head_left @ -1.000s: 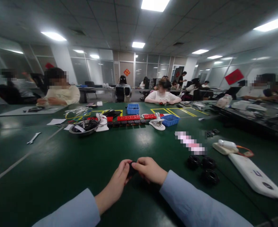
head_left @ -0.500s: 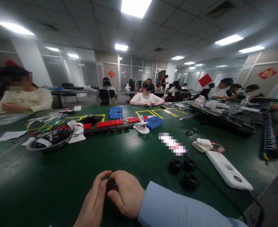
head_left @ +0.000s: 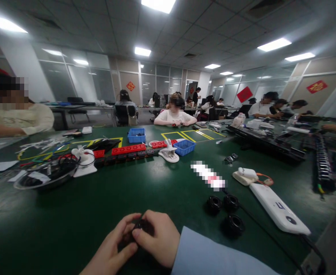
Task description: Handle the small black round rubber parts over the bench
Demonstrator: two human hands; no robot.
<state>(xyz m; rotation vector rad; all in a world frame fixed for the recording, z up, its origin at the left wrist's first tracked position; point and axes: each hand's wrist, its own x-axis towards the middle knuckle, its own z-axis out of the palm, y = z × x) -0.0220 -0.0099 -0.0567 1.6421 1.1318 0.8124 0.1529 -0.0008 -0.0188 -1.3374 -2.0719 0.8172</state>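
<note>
Nearest, at bottom centre, a small black part (head_left: 140,225) is pinched between both hands just above the green table (head_left: 99,206). The left hand (head_left: 113,248) is curled under and beside it, fingertips pressed to its near side; the right hand (head_left: 158,238) is closed over its top and far side, w/ a pale blue sleeve (head_left: 213,256) trailing off to the lower right. Most of the part is hidden by the fingers, so its shape can't be told.

Just right of the hands, three black rings (head_left: 226,214) are laid on the table in a tight cluster, two behind and one in front, close together. Beside them to the right, a long white device (head_left: 279,208) is laid at an angle, a dark cable running off its near end. Behind it a smaller cream-white gadget (head_left: 245,175) w/ an orange cord is seen.

Further back at left, a shallow metal bowl (head_left: 42,177) filled w/ dark bits is set near a white clamp-like stand (head_left: 83,162). A row of red and black blocks (head_left: 127,151) is lined up mid-table, w/ two blue bins (head_left: 136,135) near its far end. At the far edge a person in white (head_left: 175,116) is seated opposite; another person in cream (head_left: 16,118) is seated at far left, others at right.
</note>
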